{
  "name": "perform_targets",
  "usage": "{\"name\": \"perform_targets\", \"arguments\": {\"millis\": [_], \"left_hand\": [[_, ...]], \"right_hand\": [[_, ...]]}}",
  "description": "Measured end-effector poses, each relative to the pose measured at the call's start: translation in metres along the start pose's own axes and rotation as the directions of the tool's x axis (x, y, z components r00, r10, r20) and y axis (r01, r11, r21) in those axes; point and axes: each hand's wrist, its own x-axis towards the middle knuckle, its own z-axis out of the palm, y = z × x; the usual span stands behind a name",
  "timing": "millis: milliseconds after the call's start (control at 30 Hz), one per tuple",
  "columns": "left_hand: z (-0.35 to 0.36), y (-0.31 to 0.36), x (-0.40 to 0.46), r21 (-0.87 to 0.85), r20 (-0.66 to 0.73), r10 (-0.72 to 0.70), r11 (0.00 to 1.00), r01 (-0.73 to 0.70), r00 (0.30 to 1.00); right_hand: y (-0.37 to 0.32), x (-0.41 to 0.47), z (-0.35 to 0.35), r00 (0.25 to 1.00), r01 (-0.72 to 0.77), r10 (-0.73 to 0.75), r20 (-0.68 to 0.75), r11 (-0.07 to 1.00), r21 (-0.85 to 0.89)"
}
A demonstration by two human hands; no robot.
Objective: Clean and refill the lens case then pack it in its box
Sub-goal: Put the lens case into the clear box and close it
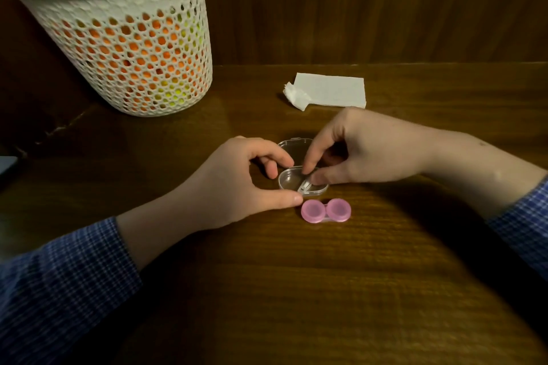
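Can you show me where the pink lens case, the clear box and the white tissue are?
pink lens case (326, 210): head view, on the joint between its two round caps.
clear box (292, 181): head view, on the bare left hollow of its base.
white tissue (333, 89): head view, on its flat middle.

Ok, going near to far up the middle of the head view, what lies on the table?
Pink lens case → clear plastic box, held by the left hand and right hand → white tissue. The mesh basket stands off to the left.
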Motion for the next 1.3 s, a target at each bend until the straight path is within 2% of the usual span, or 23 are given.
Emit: {"name": "perform_targets", "arguments": {"millis": [100,400,533,633,733,833,1100,1200,1300], "left_hand": [[0.000,0.000,0.000,0.003,-0.007,0.000,1.000,0.000,1.000],[0.000,0.001,-0.001,0.004,0.005,-0.005,1.000,0.005,1.000],[0.001,0.000,-0.002,-0.005,-0.001,0.005,1.000,-0.005,1.000],[0.001,-0.002,-0.002,-0.025,-0.006,0.019,0.999,-0.019,1.000],[0.000,-0.003,-0.003,-0.040,-0.009,0.023,0.999,-0.023,1.000],[-0.001,-0.003,-0.004,-0.050,-0.004,0.019,0.999,-0.019,1.000],[-0.005,0.000,-0.007,-0.056,-0.012,0.009,0.998,-0.010,1.000],[-0.005,0.001,-0.008,-0.119,-0.043,-0.004,0.993,-0.001,0.999],[-0.002,0.001,-0.007,-0.191,-0.068,-0.036,0.981,0.023,0.997]], "right_hand": [[-0.003,0.004,0.003,1.000,-0.015,0.015,0.000,1.000,-0.026],[-0.011,0.006,0.013,0.990,-0.020,0.004,-0.142,0.994,-0.109],[-0.015,0.002,0.007,0.989,-0.034,0.026,-0.147,0.998,-0.051],[-0.019,-0.008,-0.007,0.976,-0.036,0.031,-0.216,0.999,-0.019],[-0.022,-0.030,-0.010,0.955,-0.006,0.041,-0.295,0.993,0.119],[-0.021,-0.060,0.013,0.949,0.005,0.065,-0.310,0.975,0.220],[-0.014,-0.069,0.048,0.965,0.047,-0.015,-0.264,0.992,0.115],[-0.010,-0.071,0.047,0.968,0.058,-0.020,-0.250,0.987,0.147],[-0.010,-0.074,0.036,0.961,0.107,-0.027,-0.277,0.955,0.278]]}}
